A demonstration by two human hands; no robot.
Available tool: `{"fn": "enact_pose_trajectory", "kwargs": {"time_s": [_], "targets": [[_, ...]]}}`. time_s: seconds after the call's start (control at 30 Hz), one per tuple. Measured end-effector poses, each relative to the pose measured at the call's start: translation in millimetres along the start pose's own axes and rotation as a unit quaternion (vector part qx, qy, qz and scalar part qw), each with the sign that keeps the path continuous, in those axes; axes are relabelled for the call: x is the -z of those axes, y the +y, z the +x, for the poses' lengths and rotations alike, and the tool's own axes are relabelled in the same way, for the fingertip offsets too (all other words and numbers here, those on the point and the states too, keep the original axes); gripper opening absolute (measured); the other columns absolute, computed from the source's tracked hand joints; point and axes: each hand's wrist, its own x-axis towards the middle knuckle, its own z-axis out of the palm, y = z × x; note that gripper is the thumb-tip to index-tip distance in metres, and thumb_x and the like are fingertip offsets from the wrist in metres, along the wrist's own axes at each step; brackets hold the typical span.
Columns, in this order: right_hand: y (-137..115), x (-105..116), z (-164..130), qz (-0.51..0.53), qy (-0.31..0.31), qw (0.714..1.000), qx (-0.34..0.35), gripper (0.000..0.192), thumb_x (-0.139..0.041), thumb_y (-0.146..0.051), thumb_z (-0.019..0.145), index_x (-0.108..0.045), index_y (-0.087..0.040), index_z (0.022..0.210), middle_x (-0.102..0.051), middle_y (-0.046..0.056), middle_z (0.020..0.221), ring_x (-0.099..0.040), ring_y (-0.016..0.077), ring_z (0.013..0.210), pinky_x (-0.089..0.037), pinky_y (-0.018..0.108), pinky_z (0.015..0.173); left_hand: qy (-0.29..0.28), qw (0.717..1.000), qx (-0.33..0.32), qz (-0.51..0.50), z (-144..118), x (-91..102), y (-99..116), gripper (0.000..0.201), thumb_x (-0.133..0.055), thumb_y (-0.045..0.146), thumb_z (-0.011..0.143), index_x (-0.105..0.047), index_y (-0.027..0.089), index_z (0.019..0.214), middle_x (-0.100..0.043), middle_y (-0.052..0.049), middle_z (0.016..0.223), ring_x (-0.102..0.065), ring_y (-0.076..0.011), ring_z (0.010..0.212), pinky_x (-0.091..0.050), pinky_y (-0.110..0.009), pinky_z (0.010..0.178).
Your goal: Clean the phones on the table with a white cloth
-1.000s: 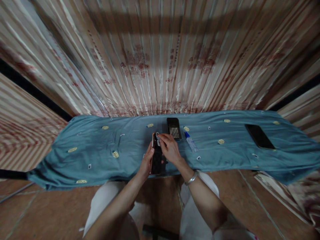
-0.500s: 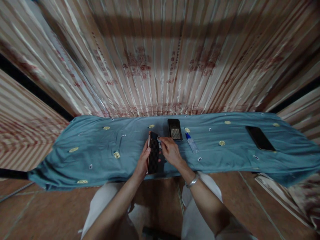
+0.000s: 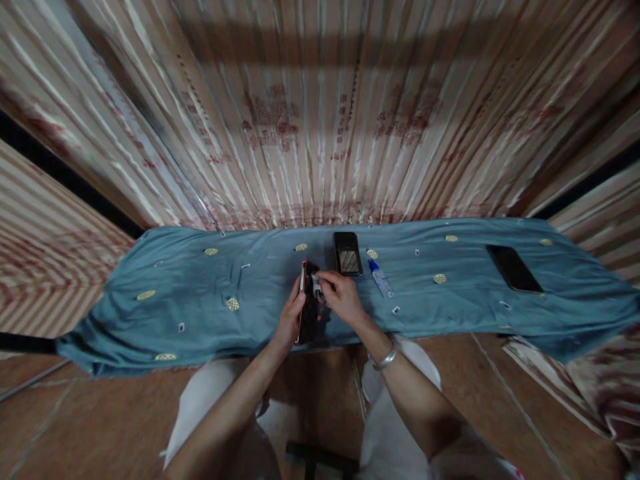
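Note:
A phone in a dark checked case (image 3: pixel 308 320) stands tilted on its edge above the near side of the blue cloth, with its patterned back toward the right. My left hand (image 3: pixel 289 317) is wrapped round it, thumb along its left edge. At the upper part of the phone's back, my right hand (image 3: pixel 342 295) pinches a small grey-white piece (image 3: pixel 317 287), too small to identify. Its fingertips are close to the camera end; whether they press on the case I cannot tell. A silver bangle (image 3: pixel 387 359) circles my right wrist.
Beyond my right hand lies a black phone-like device (image 3: pixel 347 253) with a reflective panel. Beside it is a clear small bottle with a blue cap (image 3: pixel 381 280). Another black phone (image 3: pixel 514 268) lies far right on the blue cloth (image 3: pixel 125 327). A striped curtain (image 3: pixel 310 133) hangs behind.
The phone in my left hand has turned a little, showing less of its back. My right hand keeps its pinch near the top, and more of the grey-white piece shows. The view has shifted slightly.

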Motion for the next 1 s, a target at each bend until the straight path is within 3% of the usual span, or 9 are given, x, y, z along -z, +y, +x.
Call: {"fn": "enact_pose_trajectory", "kwargs": {"time_s": [0.37,0.63,0.83,1.0], "targets": [[-25,4,-2,-0.005,-0.001,0.999,0.054,0.028,-0.048,-0.019,0.087,-0.071,-0.023,0.101,-0.071,0.006,0.101,-0.064,0.0186,0.096,-0.05,0.033,0.089,-0.017,0.999,0.001,0.027,-7,-6.9,7,0.085,-0.067,0.053,0.075,-0.031,0.028,0.148,-0.055,-0.009,0.134,-0.061,-0.0246,0.1,-0.057,-0.031,0.07],[-24,7,3,-0.051,0.016,0.996,0.075,0.03,-0.046,-0.019,0.088,-0.071,-0.024,0.104,-0.071,0.005,0.105,-0.062,0.0198,0.1,-0.048,0.036,0.093,-0.02,1.0,0.003,-0.005,-10,-5.3,-3,0.084,-0.068,0.05,0.074,-0.032,0.031,0.148,-0.053,-0.007,0.137,-0.064,-0.0231,0.094,-0.058,-0.032,0.068],[-20,5,4,-0.051,0.035,0.996,0.065,0.029,-0.046,-0.018,0.089,-0.071,-0.022,0.103,-0.071,0.007,0.104,-0.063,0.0196,0.099,-0.049,0.036,0.092,-0.01,1.0,0.003,0.018,-14,-2.1,5,0.093,-0.071,0.054,0.07,-0.027,0.031,0.149,-0.049,-0.009,0.141,-0.065,-0.0215,0.091,-0.055,-0.028,0.062],[-28,5,-1,-0.078,0.022,0.991,0.105,0.033,-0.043,-0.019,0.092,-0.066,-0.025,0.115,-0.066,0.007,0.114,-0.058,0.0206,0.108,-0.046,0.039,0.099,0.031,0.998,0.024,0.046,-15,-0.4,3,0.102,-0.072,0.051,0.07,-0.017,0.024,0.152,-0.061,-0.011,0.124,-0.065,-0.0216,0.089,-0.053,-0.027,0.061]]}}
